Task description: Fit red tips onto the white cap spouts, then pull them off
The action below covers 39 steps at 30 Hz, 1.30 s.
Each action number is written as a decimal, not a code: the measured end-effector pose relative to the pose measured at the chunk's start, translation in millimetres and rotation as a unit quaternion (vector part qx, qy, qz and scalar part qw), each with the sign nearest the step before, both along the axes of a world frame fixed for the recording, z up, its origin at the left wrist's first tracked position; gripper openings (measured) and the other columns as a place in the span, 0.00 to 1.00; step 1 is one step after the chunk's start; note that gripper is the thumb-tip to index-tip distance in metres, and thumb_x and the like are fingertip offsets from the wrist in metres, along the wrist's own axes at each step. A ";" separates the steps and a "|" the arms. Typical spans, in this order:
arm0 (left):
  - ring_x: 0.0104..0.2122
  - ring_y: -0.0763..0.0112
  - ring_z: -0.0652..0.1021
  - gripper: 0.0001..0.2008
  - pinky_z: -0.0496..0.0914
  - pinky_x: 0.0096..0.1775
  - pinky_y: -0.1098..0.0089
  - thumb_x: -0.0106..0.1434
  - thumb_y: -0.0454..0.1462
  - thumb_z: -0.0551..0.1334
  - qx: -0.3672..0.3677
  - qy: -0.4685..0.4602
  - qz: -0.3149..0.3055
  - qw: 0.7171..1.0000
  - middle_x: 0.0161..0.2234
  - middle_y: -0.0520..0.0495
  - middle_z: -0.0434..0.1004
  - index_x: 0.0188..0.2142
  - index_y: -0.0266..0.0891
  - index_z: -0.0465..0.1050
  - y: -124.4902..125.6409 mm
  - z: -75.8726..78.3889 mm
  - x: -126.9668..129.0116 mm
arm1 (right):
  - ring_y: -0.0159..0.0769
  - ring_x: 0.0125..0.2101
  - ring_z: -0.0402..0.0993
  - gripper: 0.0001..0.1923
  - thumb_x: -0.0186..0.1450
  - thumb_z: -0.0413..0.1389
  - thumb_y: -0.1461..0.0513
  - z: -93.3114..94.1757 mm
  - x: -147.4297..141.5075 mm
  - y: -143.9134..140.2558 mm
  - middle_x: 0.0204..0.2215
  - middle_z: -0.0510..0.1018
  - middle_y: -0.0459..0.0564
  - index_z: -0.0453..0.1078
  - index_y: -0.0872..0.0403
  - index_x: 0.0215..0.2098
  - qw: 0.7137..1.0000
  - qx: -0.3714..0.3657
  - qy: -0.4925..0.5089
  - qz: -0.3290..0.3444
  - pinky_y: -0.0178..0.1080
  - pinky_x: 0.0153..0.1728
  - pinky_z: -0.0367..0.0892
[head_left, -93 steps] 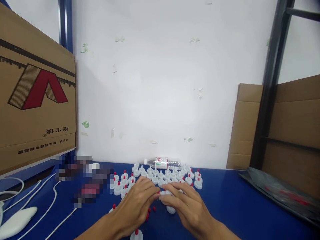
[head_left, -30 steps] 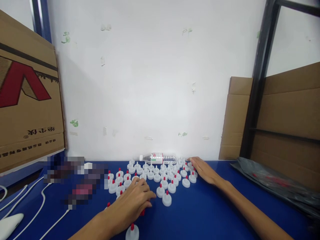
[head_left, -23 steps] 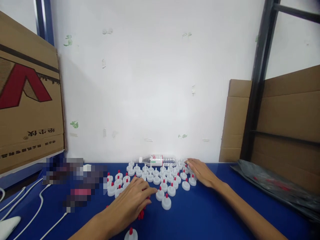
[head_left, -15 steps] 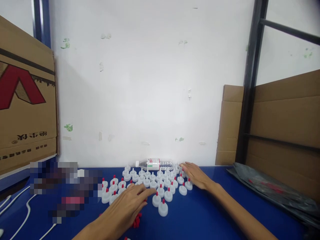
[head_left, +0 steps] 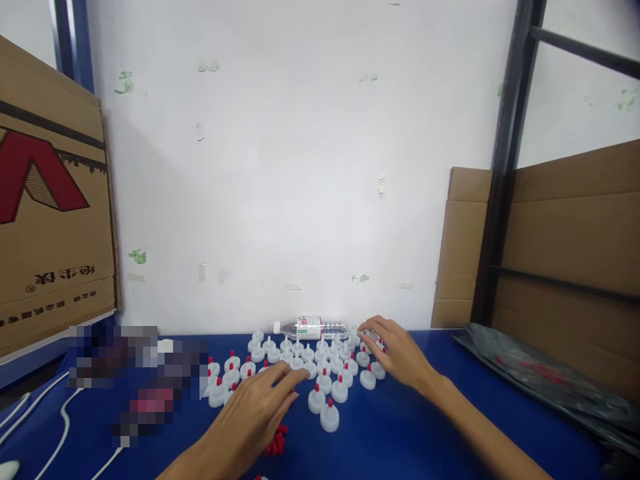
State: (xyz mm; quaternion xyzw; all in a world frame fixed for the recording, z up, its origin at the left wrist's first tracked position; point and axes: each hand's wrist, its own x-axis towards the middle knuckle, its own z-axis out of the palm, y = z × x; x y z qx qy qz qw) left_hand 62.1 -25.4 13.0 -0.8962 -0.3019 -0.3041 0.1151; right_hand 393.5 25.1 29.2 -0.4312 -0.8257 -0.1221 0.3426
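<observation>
A: Right, entry on the hands. Left hand (head_left: pixel 260 407) lies flat and loose, palm down on the blue tabletop (head_left: pixel 450 427), fingers spread and holding nothing; its fingertips sit at the near edge of the cluster of white caps (head_left: pixel 300 363). A small heap of loose red tips (head_left: pixel 277 441) lies just beside its palm.

B: And the right hand (head_left: pixel 397 357)?

A: Reached to the far right corner of the cluster, fingers curled over a cap or two there. Whether it actually pinches one, I cannot tell.

B: Handling?

A: Judged only: small moulded plastic, very light, stiff, smooth. Each has a wide round base and a narrow red-tipped spout. Best taken by the base rim between thumb and finger; the spout is slim and likely to tip the piece.

B: Obstructions?

A: Caps stand close, many touching, so a reach into the middle may knock neighbours over. A clear water bottle (head_left: pixel 313 327) lies on its side right behind the cluster, against the wall. White cables (head_left: pixel 60 427) trail at left, dark plastic bags (head_left: pixel 540 380) at right, cardboard boxes (head_left: pixel 50 220) on both sides.
</observation>
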 end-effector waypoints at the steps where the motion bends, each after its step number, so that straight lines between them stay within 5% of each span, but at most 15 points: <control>1: 0.36 0.61 0.82 0.19 0.74 0.34 0.68 0.73 0.28 0.51 0.009 0.002 -0.001 1.000 0.43 0.45 0.77 0.58 0.46 0.66 0.2 -0.1 -0.4 | 0.42 0.45 0.78 0.13 0.77 0.46 0.58 0.8 -8.6 -5.3 0.46 0.78 0.53 0.71 0.51 0.50 1.000 0.005 -0.006 0.015 0.47 0.48 0.73; 6: 0.34 0.60 0.82 0.18 0.74 0.32 0.68 0.68 0.26 0.60 0.044 0.003 -0.006 0.999 0.39 0.48 0.79 0.53 0.44 0.67 -3.2 -1.3 0.6 | 0.40 0.43 0.80 0.13 0.78 0.43 0.62 1.6 -50.6 -32.7 0.47 0.79 0.52 0.68 0.51 0.53 0.994 0.053 -0.063 0.079 0.42 0.43 0.76; 12: 0.33 0.61 0.84 0.24 0.74 0.30 0.70 0.62 0.26 0.69 0.009 0.034 0.028 0.999 0.41 0.49 0.80 0.53 0.45 0.67 -8.5 -1.6 2.9 | 0.40 0.43 0.83 0.17 0.79 0.42 0.53 -4.2 -77.2 -52.1 0.45 0.83 0.52 0.63 0.51 0.59 0.979 0.143 -0.076 0.123 0.38 0.42 0.78; 16: 0.34 0.60 0.84 0.20 0.75 0.30 0.69 0.66 0.29 0.68 -0.014 0.029 0.023 0.999 0.44 0.47 0.79 0.54 0.45 0.67 -9.1 -2.3 0.8 | 0.38 0.46 0.82 0.23 0.79 0.41 0.51 -6.0 -78.6 -52.3 0.47 0.82 0.53 0.58 0.52 0.66 0.981 0.127 -0.073 0.129 0.36 0.45 0.77; 20: 0.35 0.61 0.83 0.08 0.76 0.33 0.68 0.76 0.36 0.56 -0.020 -0.002 -0.019 1.000 0.42 0.45 0.78 0.53 0.43 0.68 -10.8 1.3 1.0 | 0.39 0.41 0.82 0.24 0.78 0.41 0.48 -8.7 -77.4 -52.6 0.42 0.83 0.52 0.59 0.50 0.65 0.982 0.105 -0.074 0.139 0.38 0.41 0.78; 23: 0.34 0.62 0.82 0.12 0.75 0.32 0.67 0.79 0.41 0.48 -0.010 -0.016 -0.035 0.999 0.40 0.45 0.78 0.51 0.43 0.68 -12.2 0.1 2.6 | 0.40 0.38 0.82 0.23 0.78 0.41 0.48 -10.6 -79.2 -55.2 0.39 0.83 0.51 0.60 0.49 0.63 0.980 0.107 -0.072 0.150 0.39 0.39 0.78; 30: 0.35 0.65 0.81 0.09 0.70 0.31 0.70 0.78 0.42 0.54 0.001 -0.037 -0.077 0.996 0.40 0.47 0.79 0.49 0.43 0.69 -9.7 -13.1 1.9 | 0.38 0.36 0.80 0.21 0.78 0.43 0.49 -12.2 -85.5 -63.6 0.37 0.82 0.49 0.60 0.50 0.62 0.978 0.079 -0.069 0.182 0.39 0.39 0.75; 39: 0.35 0.67 0.78 0.10 0.72 0.37 0.72 0.79 0.37 0.52 -0.024 -0.088 -0.129 0.987 0.39 0.45 0.75 0.48 0.40 0.71 -15.5 -5.2 7.9 | 0.37 0.35 0.78 0.24 0.72 0.52 0.46 -7.6 -80.6 -61.3 0.36 0.81 0.48 0.64 0.51 0.58 0.976 0.048 -0.046 0.208 0.37 0.37 0.72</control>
